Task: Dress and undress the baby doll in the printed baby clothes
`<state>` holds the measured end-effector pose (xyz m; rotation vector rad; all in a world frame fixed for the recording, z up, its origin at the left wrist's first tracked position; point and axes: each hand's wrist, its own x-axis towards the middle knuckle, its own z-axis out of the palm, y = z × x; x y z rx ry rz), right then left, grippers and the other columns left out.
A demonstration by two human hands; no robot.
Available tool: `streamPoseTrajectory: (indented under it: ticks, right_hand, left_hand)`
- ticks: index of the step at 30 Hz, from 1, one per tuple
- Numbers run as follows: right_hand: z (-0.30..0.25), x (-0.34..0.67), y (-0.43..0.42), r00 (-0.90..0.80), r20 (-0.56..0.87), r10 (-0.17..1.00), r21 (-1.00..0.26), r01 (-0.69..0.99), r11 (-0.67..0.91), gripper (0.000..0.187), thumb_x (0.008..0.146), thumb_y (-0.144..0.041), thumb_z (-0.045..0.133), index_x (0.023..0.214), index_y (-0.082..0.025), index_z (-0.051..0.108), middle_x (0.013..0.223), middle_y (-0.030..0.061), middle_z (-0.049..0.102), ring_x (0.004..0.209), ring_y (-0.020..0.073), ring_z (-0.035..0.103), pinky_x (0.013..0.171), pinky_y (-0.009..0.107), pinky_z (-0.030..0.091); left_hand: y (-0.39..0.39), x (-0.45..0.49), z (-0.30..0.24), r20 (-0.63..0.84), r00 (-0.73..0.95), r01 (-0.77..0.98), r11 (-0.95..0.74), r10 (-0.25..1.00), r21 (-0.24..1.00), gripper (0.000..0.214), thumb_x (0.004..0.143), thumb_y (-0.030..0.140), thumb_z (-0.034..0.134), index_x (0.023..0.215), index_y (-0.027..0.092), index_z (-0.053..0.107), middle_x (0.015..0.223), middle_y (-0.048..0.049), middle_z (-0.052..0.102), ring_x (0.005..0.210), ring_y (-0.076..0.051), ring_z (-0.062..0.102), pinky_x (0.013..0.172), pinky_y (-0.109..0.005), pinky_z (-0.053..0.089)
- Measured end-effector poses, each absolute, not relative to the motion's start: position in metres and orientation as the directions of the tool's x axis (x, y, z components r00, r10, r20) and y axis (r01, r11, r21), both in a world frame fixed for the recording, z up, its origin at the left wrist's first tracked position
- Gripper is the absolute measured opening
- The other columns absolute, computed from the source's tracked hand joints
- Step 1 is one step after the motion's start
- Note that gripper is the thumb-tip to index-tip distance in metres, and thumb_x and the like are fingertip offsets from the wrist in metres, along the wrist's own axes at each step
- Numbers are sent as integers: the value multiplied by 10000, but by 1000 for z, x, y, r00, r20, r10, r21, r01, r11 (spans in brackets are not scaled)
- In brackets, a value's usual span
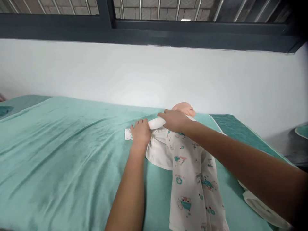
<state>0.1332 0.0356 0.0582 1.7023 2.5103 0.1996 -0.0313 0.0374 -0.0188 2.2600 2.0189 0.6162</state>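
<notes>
A doll (184, 107), its pinkish head showing near the wall, lies on the bed by a white garment (185, 179) printed with small coloured pictures. My left hand (141, 132) is closed around the left part of a white sleeve-like roll of cloth (157, 123). Beyond that hand pokes out a short printed cloth end (128, 134). My right hand (173, 120) grips the roll's other end, close to the doll's head. The garment's plain white side (160, 154) lies open below the roll. What is inside the roll is hidden.
A teal sheet (60, 154) with loose folds covers the bed. Behind it stand a white wall (144, 73) and a dark window frame (168, 33) with bars. A white rolled cloth (262, 208) lies at the lower right, partly behind my right forearm.
</notes>
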Motion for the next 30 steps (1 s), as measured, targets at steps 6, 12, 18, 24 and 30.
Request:
streamPoseTrajectory:
  ticks: [6,12,18,24,30]
  right_hand:
    - [38,125,34,-378,30,925,-21,925,378,397,885,-306,538,1258,-173,564,1233,134,633,1136,319,581,997,471,387]
    - [24,196,3,188,283,941,-643,765,41,384,939,-406,454,1219,-210,630,1312,76,642,1209,245,571,1035,377,402]
    - [-33,245,0,423,306,853,-799,601,-11,392,879,-405,513,1137,-167,689,1205,100,700,1135,243,608,1018,372,434]
    - [-44,260,12,329,346,879,-639,769,-36,390,884,-237,427,1197,-205,658,1250,78,679,1141,235,603,1007,377,430]
    - [-35,273,10,431,275,859,-542,808,-232,466,870,-142,377,1251,-218,633,1238,79,695,1181,240,600,1088,418,329]
  left_hand:
    - [41,-14,-27,293,310,877,-391,904,279,383,889,301,592,1258,225,524,1241,-96,648,1196,-279,561,1082,-511,364]
    - [43,-12,-29,334,188,925,-281,924,256,273,914,297,550,1182,267,593,1180,-59,672,1135,-276,586,971,-431,419]
    - [43,-12,-27,327,103,954,-186,939,235,337,909,274,509,1238,242,574,1228,-80,656,1146,-310,572,956,-462,440]
    - [41,1,-23,378,224,883,-352,898,312,476,873,178,493,1346,219,525,1347,-88,601,1255,-286,520,1121,-479,358]
    - [11,32,2,486,284,500,-560,827,661,385,960,208,342,1175,258,658,1315,-16,643,1242,-167,563,1083,-317,444]
